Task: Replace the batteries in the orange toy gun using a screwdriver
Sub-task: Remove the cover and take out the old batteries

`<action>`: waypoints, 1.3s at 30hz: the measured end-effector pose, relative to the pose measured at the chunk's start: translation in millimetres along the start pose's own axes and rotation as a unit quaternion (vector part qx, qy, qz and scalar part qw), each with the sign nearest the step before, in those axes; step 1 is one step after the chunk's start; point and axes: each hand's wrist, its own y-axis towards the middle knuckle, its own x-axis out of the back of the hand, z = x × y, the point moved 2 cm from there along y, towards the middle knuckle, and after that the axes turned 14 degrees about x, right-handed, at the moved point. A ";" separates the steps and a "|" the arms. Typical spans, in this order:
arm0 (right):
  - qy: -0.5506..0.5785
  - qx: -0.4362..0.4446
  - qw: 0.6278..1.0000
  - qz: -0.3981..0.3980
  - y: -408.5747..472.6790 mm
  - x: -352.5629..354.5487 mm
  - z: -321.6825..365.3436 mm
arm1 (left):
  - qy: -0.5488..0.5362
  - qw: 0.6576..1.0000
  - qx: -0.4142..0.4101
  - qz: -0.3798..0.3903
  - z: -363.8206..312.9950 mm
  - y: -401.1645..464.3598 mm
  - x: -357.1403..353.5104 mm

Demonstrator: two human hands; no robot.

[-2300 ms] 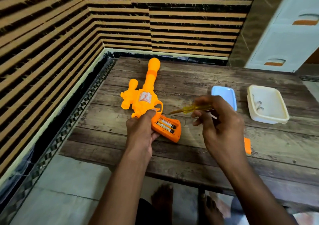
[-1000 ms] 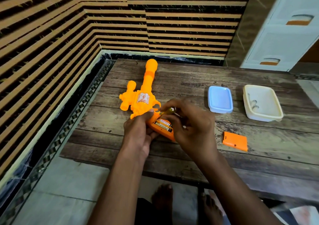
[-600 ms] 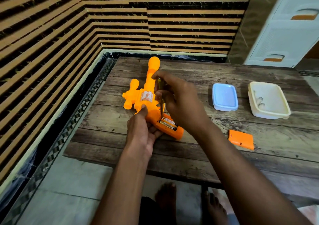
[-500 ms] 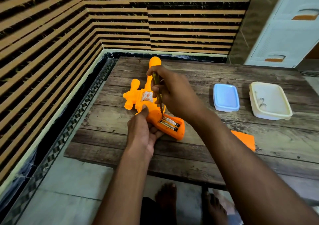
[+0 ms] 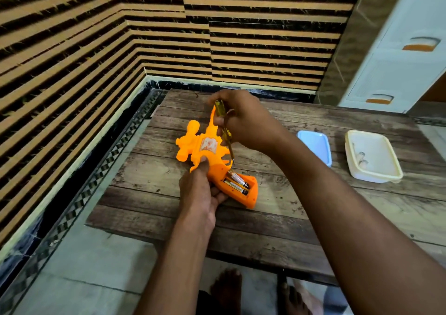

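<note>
Right hand (image 5: 248, 121) wrapped tight around yellow screwdriver (image 5: 224, 127), tip pointing down, just above batteries (image 5: 236, 183). Batteries lying end to end along open handle of orange toy gun (image 5: 212, 160) on table (image 5: 301, 220). Left hand (image 5: 200, 194) gripping handle from below, thumb pressing on top. Right hand best placed to pry.

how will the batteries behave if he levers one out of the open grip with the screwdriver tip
The batteries are round cylinders, so a freed one would probably roll on the flat wooden table. They look rigid and smooth, likely slippery for fingers. They sit snug in the toy gun, so one may pop out suddenly.
</note>
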 end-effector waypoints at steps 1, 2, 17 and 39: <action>0.034 -0.001 0.999 -0.024 -4.1 2.5 -1.3 | 0.000 1.000 0.002 -0.001 0.0 -0.4 0.3; 0.068 -0.002 0.997 -0.046 -8.0 5.8 -2.2 | 0.001 1.000 0.004 -0.001 -0.2 -0.8 0.1; -0.239 -0.058 0.968 0.054 -79.8 -35.8 -24.5 | -0.002 1.000 0.010 -0.007 -0.3 0.1 -0.4; -0.264 -0.012 0.963 0.052 -47.5 0.2 -67.8 | 0.005 1.000 0.022 -0.013 -0.1 6.7 -1.1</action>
